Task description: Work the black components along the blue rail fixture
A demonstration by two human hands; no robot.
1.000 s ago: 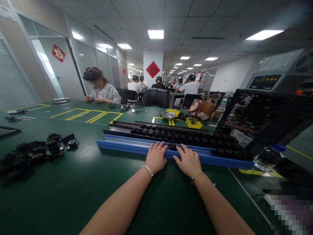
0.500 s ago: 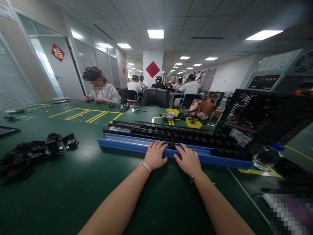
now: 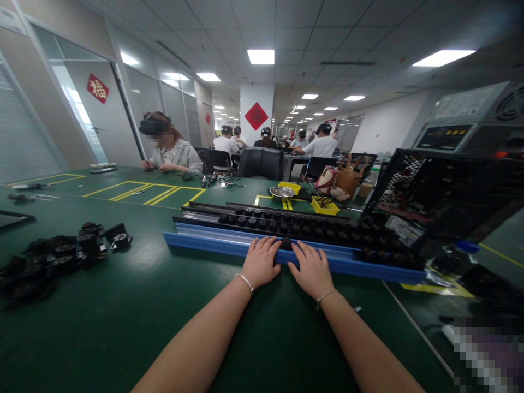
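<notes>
A small black part (image 3: 286, 243) sits in the channel of the front blue rail (image 3: 204, 243), between my hands. It looks like a little fan or motor unit, but its exact kind is too small to tell. My left hand (image 3: 262, 259) lies over the rail's near edge, fingers stretched out, fingertips close to the part's left side. On the other side, my right hand (image 3: 311, 266) rests with fingers spread, its index fingertip at or touching the part. Both thumbs are on the near side of the rail. Rows of similar black parts (image 3: 282, 225) fill the rails behind.
Loose black parts (image 3: 61, 251) are heaped at the left. An open computer case (image 3: 446, 185) and a water bottle (image 3: 450, 262) stand at the right. Behind the rails are a metal bowl (image 3: 282, 192) and a yellow tray (image 3: 325, 206). A person (image 3: 174, 153) sits across the table.
My right hand has shifted slightly left, nearer the black part and my left hand. The left hand looks almost unmoved.
</notes>
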